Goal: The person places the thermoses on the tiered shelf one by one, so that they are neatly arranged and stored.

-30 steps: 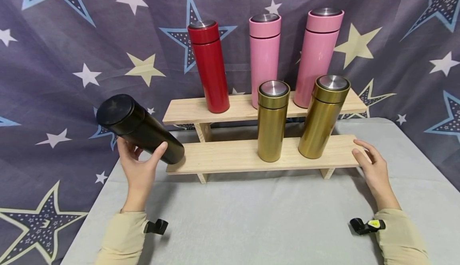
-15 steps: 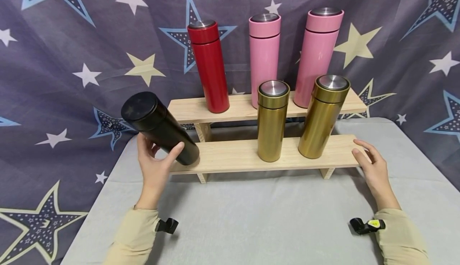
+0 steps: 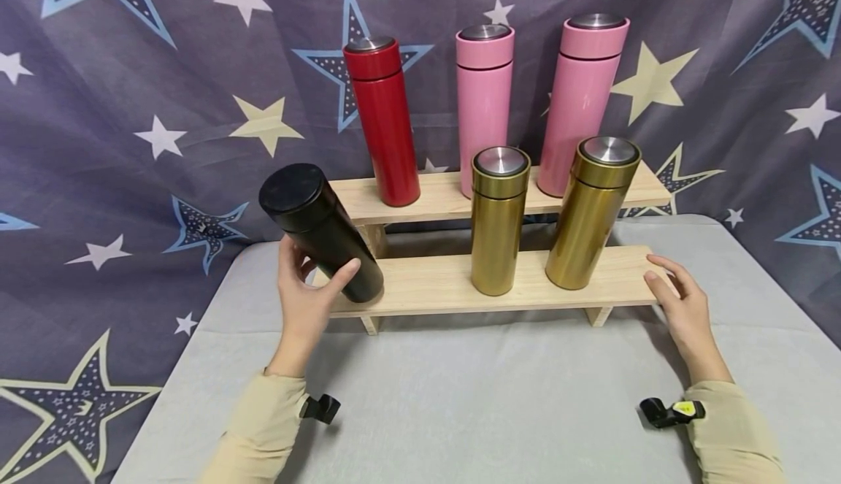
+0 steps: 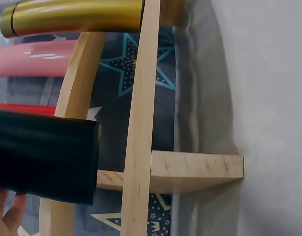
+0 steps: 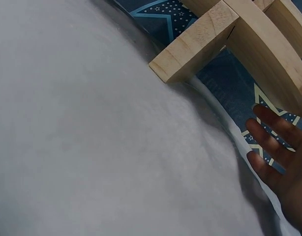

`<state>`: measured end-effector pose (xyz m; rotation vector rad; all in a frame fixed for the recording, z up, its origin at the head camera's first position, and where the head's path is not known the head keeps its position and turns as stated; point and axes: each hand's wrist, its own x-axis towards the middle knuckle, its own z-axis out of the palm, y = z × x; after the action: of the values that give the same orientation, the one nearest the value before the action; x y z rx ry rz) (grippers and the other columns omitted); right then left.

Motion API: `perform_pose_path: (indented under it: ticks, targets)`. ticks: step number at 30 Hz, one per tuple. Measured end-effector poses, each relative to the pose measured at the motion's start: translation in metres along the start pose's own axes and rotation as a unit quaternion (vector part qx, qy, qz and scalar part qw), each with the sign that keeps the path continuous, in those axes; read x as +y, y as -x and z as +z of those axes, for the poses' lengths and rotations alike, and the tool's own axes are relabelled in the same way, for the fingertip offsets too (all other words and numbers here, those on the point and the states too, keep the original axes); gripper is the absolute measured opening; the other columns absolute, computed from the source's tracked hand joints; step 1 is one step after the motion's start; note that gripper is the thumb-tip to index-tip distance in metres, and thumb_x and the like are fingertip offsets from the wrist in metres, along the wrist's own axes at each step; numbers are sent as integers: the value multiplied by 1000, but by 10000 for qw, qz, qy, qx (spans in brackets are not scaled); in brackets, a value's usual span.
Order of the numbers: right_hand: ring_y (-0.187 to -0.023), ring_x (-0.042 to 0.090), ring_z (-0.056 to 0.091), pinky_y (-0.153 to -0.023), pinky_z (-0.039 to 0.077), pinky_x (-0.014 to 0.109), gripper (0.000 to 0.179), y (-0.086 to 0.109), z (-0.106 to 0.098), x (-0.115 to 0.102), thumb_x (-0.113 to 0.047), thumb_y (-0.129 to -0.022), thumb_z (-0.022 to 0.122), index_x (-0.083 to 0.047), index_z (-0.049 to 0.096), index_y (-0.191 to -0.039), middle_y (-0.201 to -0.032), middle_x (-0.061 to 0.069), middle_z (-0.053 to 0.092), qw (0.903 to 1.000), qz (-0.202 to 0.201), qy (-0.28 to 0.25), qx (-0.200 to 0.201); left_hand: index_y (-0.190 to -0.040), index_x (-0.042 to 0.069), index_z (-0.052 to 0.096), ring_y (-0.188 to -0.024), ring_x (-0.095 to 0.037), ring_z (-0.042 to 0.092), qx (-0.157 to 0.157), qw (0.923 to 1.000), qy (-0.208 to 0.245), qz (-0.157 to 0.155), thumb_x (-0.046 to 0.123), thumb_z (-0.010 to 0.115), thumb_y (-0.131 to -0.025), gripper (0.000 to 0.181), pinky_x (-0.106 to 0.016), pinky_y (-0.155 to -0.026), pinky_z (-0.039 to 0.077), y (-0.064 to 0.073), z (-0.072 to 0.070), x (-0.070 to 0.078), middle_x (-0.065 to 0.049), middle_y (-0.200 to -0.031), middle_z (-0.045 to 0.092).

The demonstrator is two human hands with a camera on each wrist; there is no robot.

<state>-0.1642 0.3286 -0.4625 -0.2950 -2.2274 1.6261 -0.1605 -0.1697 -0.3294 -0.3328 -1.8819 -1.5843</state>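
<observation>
A black thermos bottle [image 3: 328, 236] leans up and to the left in my left hand [image 3: 305, 305], whose thumb and fingers grip its lower part. In the left wrist view, the base of the black thermos [image 4: 47, 157] is apart from the lower board [image 4: 140, 128]. Two gold thermoses, a left one [image 3: 499, 228] and a right one [image 3: 588, 221], stand on the lower board of a two-tier wooden shelf [image 3: 427, 279]. My right hand [image 3: 686, 312] is at that board's right end, and its fingers [image 5: 274, 120] are fairly straight; whether they touch it I cannot tell.
On the upper board [image 3: 434, 196] stand a red thermos [image 3: 384, 126] and two pink ones, a left one [image 3: 485, 115] and a right one [image 3: 581, 104]. A grey cloth [image 3: 493, 396] covers the table. Behind hangs a star-patterned curtain [image 3: 420, 2].
My left hand has carried the black thermos to the right, over the left end of the lower board, and it tilts less. The right hand and the other thermoses have stayed in place.
</observation>
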Motion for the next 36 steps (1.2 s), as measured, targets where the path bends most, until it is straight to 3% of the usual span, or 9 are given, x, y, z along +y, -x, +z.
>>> perform_pose_path:
  ticks: [4, 14, 18, 21, 24, 36]
  targets:
    - [-97, -5, 53, -78, 42, 7, 43, 0, 0, 0, -32, -100, 59, -25, 55, -142, -119, -17, 53, 10000, 14, -13, -3, -137, -9, 42, -107, -10, 52, -119, 9999, 27, -86, -7, 78, -75, 72, -30, -91, 40, 1, 4, 0, 11, -114, 54]
    - [-97, -5, 52, -78, 42, 6, 43, 0, -1, -1, -31, -100, 59, -26, 55, -143, -126, -10, 52, 10000, 35, -1, -8, -138, -7, 43, -107, -13, 52, -478, 9985, -60, -256, -5, 80, -76, 72, -35, -93, 42, 2, 19, 3, -6, -120, 55]
    - [-97, -5, 53, -78, 43, 7, 43, 1, 0, -2, -31, -100, 59, -25, 55, -143, -123, -14, 53, 10000, 17, -49, -14, -140, -3, 43, -108, -15, 52, -591, 9979, -29, -266, -2, 82, -75, 76, -35, -93, 42, 0, 24, -13, -12, -123, 55]
    - [-96, -5, 54, -77, 43, 7, 42, 1, 1, -1, -30, -100, 59, -25, 56, -142, -119, -18, 54, 10000, -21, -55, -11, -142, 4, 44, -111, -17, 52, -693, 9973, 18, -243, 2, 84, -76, 77, -35, -93, 42, 0, 28, -28, -11, -125, 55]
    - [-95, -5, 55, -77, 43, 7, 42, 1, 1, -1, -30, -100, 59, -24, 56, -142, -116, -20, 54, 10000, -50, -33, -1, -141, 7, 45, -111, -17, 53, -761, 9969, 59, -186, 6, 85, -76, 76, -34, -92, 43, 0, 31, -33, -8, -125, 56]
    - [-96, -5, 54, -77, 43, 7, 43, 0, 0, 0, -31, -100, 59, -24, 55, -142, -119, -17, 54, 10000, 16, -29, -1, -141, 13, 46, -109, -18, 54, -982, 9948, -15, -255, 15, 86, -77, 76, -36, -90, 45, -4, 46, -36, -5, -125, 57]
